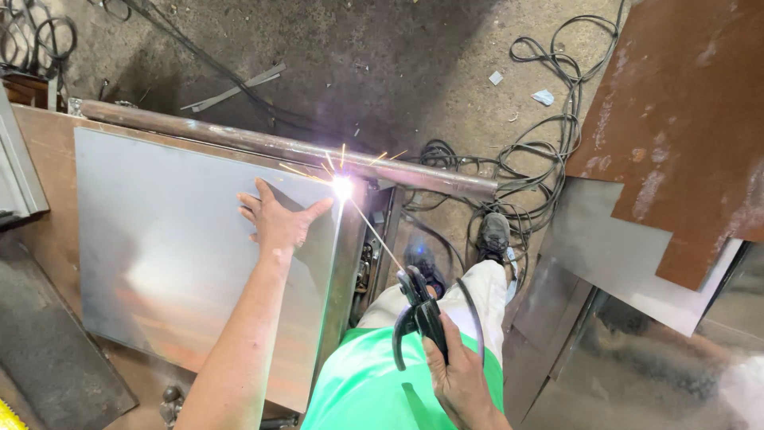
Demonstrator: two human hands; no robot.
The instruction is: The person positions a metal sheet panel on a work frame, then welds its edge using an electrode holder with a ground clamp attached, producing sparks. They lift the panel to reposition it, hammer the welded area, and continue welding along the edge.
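Observation:
My left hand point(278, 219) lies flat, fingers spread, on a grey steel sheet point(159, 255) near its far right corner. My right hand point(458, 374) grips a black electrode holder point(418, 306), whose thin welding rod point(376, 231) runs up to a bright white arc point(342, 188) at the sheet's corner. Sparks fly from the arc beside a rusty steel tube point(263, 143) along the sheet's far edge.
Black welding cables point(549, 151) coil on the concrete floor to the right. Rusty and grey metal plates point(676, 135) lean at the right. My legs and dark shoes point(493, 235) stand beside the frame. Scrap strips point(235, 87) lie on the floor beyond.

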